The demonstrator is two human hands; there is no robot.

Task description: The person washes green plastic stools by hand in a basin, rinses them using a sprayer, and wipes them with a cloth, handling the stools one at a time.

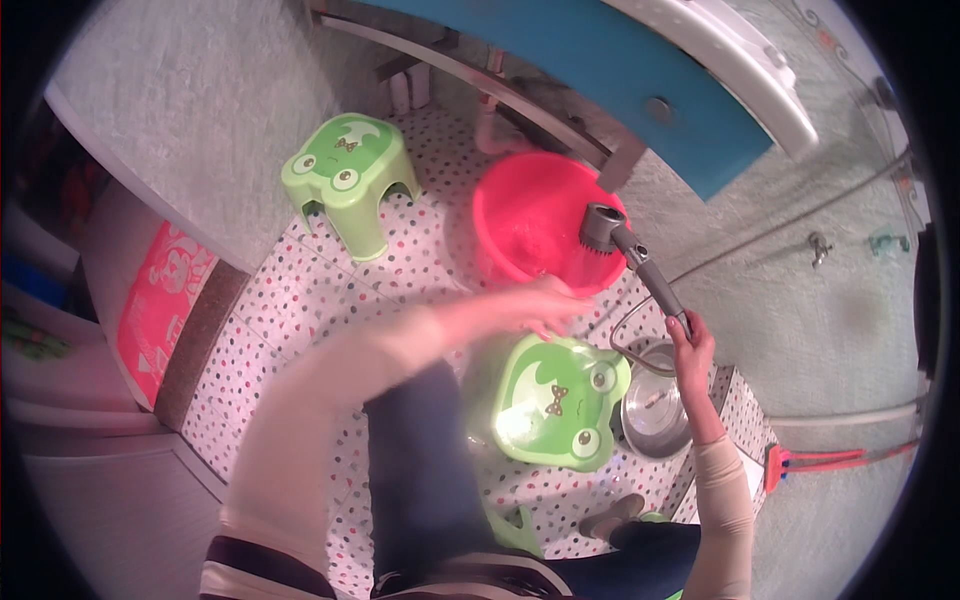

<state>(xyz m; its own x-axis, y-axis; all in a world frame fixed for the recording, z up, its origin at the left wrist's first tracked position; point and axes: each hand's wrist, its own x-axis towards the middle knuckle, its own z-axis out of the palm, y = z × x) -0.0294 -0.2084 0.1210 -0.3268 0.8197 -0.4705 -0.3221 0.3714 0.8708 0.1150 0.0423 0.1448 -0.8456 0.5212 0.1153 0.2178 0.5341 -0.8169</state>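
My right hand point(691, 343) grips the handle of a grey shower head point(602, 225), whose head hangs over the right side of a red plastic basin point(499, 262). Spray seems to fall from it into the basin, where some water shows. A hose point(622, 330) loops down from the handle. My left hand point(551, 304), blurred, reaches past the basin's near rim, above the far edge of a green frog-faced stool point(536, 412); I see nothing held in it, and its fingers look spread. A round metal basin point(652, 409) stands right of this stool, below my right hand.
Another green frog-faced stool point(352, 165) stands at the upper left on the dotted tile floor. A blue cabinet point(600, 75) under a white sink point(795, 127) overhangs the top. A wall tap point(820, 247) and red-handled tools point(825, 457) are at the right; a red mat point(161, 315) lies left.
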